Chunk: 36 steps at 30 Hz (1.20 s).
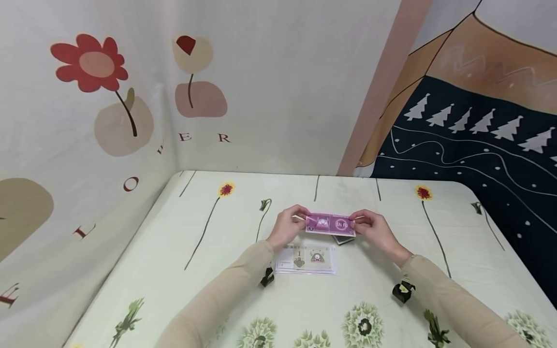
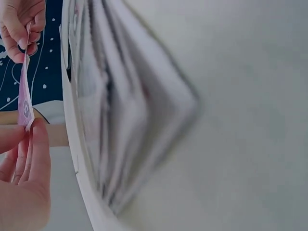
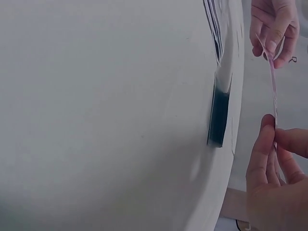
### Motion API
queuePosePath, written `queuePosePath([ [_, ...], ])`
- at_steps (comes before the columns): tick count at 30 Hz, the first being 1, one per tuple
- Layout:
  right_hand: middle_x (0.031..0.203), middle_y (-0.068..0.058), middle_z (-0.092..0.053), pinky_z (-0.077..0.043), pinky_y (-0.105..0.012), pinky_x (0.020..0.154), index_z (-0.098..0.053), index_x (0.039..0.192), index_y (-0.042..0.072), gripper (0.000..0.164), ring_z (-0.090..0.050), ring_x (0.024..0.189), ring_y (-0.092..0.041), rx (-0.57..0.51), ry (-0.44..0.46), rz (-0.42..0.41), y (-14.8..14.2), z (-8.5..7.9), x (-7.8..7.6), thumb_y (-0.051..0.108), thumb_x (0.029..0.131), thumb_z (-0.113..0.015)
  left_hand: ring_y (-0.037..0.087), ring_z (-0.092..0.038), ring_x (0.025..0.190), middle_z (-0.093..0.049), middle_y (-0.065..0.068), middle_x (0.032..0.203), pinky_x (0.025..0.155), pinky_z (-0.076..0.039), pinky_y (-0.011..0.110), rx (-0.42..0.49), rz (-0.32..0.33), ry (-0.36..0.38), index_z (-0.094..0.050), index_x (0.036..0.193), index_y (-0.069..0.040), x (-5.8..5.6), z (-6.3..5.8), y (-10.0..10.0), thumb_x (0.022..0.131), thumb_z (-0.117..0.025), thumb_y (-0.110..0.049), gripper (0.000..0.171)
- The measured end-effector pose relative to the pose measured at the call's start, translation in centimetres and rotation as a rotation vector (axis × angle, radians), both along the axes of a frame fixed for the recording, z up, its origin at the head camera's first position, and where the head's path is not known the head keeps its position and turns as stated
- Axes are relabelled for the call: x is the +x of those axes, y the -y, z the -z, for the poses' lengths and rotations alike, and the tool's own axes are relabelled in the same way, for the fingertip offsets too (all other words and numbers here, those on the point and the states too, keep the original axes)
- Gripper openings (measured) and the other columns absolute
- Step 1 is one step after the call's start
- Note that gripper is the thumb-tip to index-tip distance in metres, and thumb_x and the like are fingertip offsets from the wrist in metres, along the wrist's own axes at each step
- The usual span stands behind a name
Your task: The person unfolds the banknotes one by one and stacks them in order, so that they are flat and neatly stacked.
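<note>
A purple play banknote [image 1: 330,224] with white print is stretched flat between my two hands, raised over the table. My left hand [image 1: 286,227] pinches its left end between thumb and fingers. At the other end, my right hand [image 1: 377,234] pinches the note the same way. Seen edge-on in the right wrist view, the note [image 3: 273,91] looks thin. Below and nearer to me lies a pile of pale paper notes [image 1: 304,259]. A small dark flat object [image 1: 343,239] rests on the table behind, partly hidden by the purple note.
The table wears a pale cloth [image 1: 209,290] printed with flowers. Hanging fabric [image 1: 278,87] stands behind and to the left, and a dark tree-printed cloth [image 1: 474,145] hangs at the right. Both wrists carry small black straps.
</note>
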State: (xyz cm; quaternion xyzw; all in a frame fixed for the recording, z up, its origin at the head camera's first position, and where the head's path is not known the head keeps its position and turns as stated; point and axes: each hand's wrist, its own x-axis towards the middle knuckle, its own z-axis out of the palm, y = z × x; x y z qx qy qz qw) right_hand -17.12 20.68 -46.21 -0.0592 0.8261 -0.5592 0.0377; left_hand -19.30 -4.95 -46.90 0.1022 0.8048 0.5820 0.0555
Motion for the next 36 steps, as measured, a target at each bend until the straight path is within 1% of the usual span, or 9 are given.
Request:
queuePosePath([
  [5, 0.099, -0.024, -0.066, -0.056, -0.026, 0.072, -0.060, 0.109, -0.012, 0.021, -0.066, 0.083, -0.018, -0.013, 0.006, -0.044, 0.1, -0.1, 0.1, -0.005, 0.090, -0.061, 0.018, -0.064, 0.082, -0.065, 0.005, 0.096, 0.075, -0.054, 0.029, -0.045, 0.041, 0.007, -0.066, 0.105, -0.006, 0.2, -0.1, 0.8, 0.085, -0.066, 0.004, 0.022],
  [11, 0.097, -0.021, -0.068, -0.056, -0.026, 0.072, -0.062, 0.108, -0.010, 0.019, -0.067, 0.081, -0.018, 0.013, 0.007, -0.112, 0.5, -0.1, 0.4, -0.003, 0.090, -0.063, 0.017, -0.064, 0.080, -0.066, 0.005, 0.093, 0.074, -0.054, 0.029, -0.082, 0.077, 0.008, -0.066, 0.104, -0.005, 0.4, -0.2, 2.1, 0.085, -0.066, 0.005, 0.021],
  [15, 0.094, -0.018, -0.069, -0.056, -0.026, 0.072, -0.065, 0.106, -0.007, 0.018, -0.067, 0.080, -0.020, 0.032, -0.009, -0.132, 0.8, 0.2, 0.5, -0.002, 0.089, -0.065, 0.018, -0.065, 0.082, -0.066, 0.005, 0.093, 0.076, -0.054, 0.030, -0.119, 0.080, 0.014, -0.066, 0.104, -0.005, 0.6, -0.3, 2.7, 0.085, -0.067, 0.004, 0.021],
  [20, 0.094, -0.016, -0.070, -0.055, -0.026, 0.071, -0.068, 0.107, -0.006, 0.020, -0.067, 0.079, -0.021, 0.050, -0.035, -0.161, 1.1, 0.5, 0.5, 0.000, 0.087, -0.068, 0.019, -0.065, 0.082, -0.067, 0.005, 0.092, 0.076, -0.054, 0.030, -0.148, 0.084, -0.010, -0.068, 0.102, -0.004, 0.9, -0.1, 3.5, 0.085, -0.068, 0.004, 0.019],
  [24, 0.101, -0.017, -0.069, -0.055, -0.025, 0.071, -0.068, 0.107, -0.005, 0.021, -0.066, 0.081, -0.021, 0.044, -0.029, -0.183, 1.5, 0.4, 0.9, 0.000, 0.087, -0.068, 0.018, -0.066, 0.078, -0.066, 0.007, 0.090, 0.070, -0.056, 0.028, -0.146, 0.106, -0.011, -0.068, 0.100, -0.002, 1.4, 0.0, 4.1, 0.085, -0.068, 0.004, 0.016],
  [27, 0.105, -0.018, -0.068, -0.054, -0.024, 0.071, -0.069, 0.107, -0.005, 0.021, -0.065, 0.082, -0.021, 0.044, -0.020, -0.193, 1.7, 0.5, 1.2, 0.000, 0.087, -0.068, 0.017, -0.065, 0.076, -0.066, 0.006, 0.090, 0.069, -0.055, 0.028, -0.168, 0.127, -0.006, -0.068, 0.100, -0.002, 1.8, -0.1, 4.5, 0.085, -0.068, 0.004, 0.016],
  [29, 0.104, -0.017, -0.068, -0.054, -0.024, 0.069, -0.069, 0.106, -0.005, 0.021, -0.065, 0.080, -0.021, 0.050, -0.015, -0.201, 1.8, 0.5, 1.4, 0.001, 0.086, -0.069, 0.016, -0.064, 0.075, -0.066, 0.006, 0.089, 0.070, -0.055, 0.028, -0.178, 0.145, -0.011, -0.068, 0.100, -0.002, 2.1, 0.0, 4.8, 0.085, -0.067, 0.003, 0.015],
  [34, 0.098, -0.014, -0.068, -0.054, -0.026, 0.064, -0.069, 0.105, -0.004, 0.020, -0.063, 0.078, -0.022, 0.071, -0.010, -0.239, 2.2, 1.0, 1.9, 0.001, 0.086, -0.069, 0.014, -0.063, 0.073, -0.067, 0.007, 0.085, 0.070, -0.054, 0.028, -0.202, 0.196, -0.056, -0.068, 0.099, -0.001, 2.8, 0.2, 5.6, 0.085, -0.067, 0.003, 0.015],
  [36, 0.098, -0.012, -0.067, -0.053, -0.025, 0.064, -0.070, 0.105, -0.003, 0.019, -0.063, 0.078, -0.021, 0.084, -0.018, -0.252, 2.4, 1.1, 2.1, 0.002, 0.087, -0.069, 0.012, -0.062, 0.071, -0.067, 0.005, 0.082, 0.069, -0.053, 0.027, -0.218, 0.212, -0.068, -0.069, 0.098, -0.002, 3.0, 0.3, 5.9, 0.085, -0.068, 0.003, 0.014],
])
